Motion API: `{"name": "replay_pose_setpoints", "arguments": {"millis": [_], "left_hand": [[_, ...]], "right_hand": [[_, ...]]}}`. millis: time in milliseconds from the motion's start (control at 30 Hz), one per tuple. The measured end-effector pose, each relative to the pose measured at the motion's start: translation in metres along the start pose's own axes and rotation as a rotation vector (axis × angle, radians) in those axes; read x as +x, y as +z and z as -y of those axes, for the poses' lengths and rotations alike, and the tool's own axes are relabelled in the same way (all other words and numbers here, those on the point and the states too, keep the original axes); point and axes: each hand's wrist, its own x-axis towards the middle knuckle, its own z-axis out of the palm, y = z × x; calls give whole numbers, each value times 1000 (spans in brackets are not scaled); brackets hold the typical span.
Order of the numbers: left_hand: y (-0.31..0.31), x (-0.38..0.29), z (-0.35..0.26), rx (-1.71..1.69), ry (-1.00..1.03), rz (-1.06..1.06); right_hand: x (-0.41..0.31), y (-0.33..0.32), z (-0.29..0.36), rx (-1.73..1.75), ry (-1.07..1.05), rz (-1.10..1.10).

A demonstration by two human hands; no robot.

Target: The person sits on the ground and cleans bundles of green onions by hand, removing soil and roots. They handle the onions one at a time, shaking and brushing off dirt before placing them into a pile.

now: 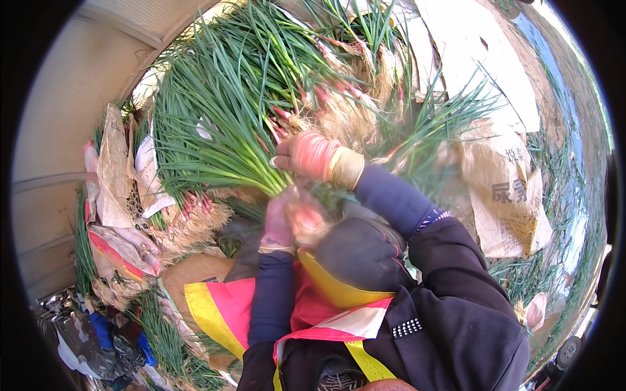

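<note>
My left hand [282, 221], in a pinkish glove, is closed around a bunch of green onions [254, 171] just above the roots. The leaves fan out to the upper left, and the reddish bulbs and pale roots [308, 222] are blurred over my lap. My right hand [309, 155], in a pink and cream glove, rests at the right edge of the stalks with its fingers curled. Something small and white shows at its fingertips; whether it grips a stalk is hidden. Beyond both hands lies a large heap of green onions [288, 58] with reddish bulbs and tangled roots.
A few blurred onions [430, 127] lie to the right, near a printed paper sack [508, 195] and white sheeting [474, 54]. Crumpled sacks [115, 166] and more rooted bunches [195, 220] are on the left. A red and yellow plastic sheet [220, 308] covers my lap.
</note>
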Motion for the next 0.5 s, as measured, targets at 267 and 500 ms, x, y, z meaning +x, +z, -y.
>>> {"name": "replay_pose_setpoints", "arguments": {"millis": [267, 500], "left_hand": [[8, 20, 23, 87, 58, -177], [-3, 11, 25, 68, 56, -187]], "right_hand": [[-8, 17, -4, -109, 151, 14], [-19, 1, 0, -95, 99, 67]]}}
